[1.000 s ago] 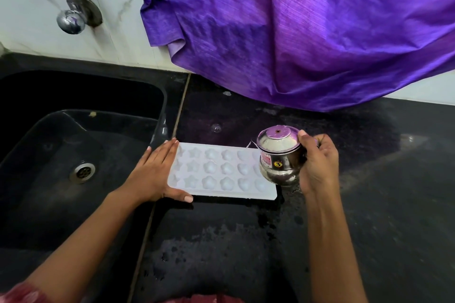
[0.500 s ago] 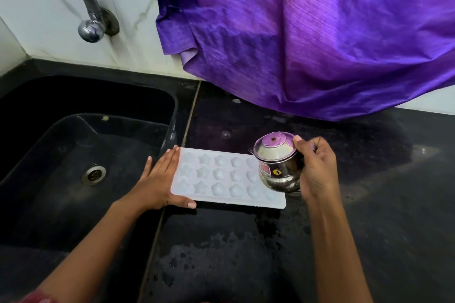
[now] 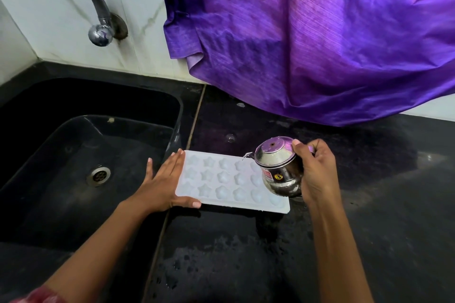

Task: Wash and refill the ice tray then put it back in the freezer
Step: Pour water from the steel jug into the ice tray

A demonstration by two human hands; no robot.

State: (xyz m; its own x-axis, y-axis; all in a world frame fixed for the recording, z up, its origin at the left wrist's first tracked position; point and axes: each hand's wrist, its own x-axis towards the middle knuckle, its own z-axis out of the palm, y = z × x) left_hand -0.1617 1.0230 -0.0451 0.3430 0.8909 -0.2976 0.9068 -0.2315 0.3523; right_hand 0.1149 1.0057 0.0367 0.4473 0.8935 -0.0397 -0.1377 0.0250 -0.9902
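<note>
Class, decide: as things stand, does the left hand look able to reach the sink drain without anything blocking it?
Probably yes. The left hand rests on the ice tray at the sink's edge, and the basin between it and the drain holds nothing. It would have to let go of the tray first.

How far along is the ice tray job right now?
Washing looks done: the ice tray lies on the wet counter, beside the sink. Refilling is underway: the right hand tips a steel pot over it while the left hand steadies it. The freezer step remains.
</note>
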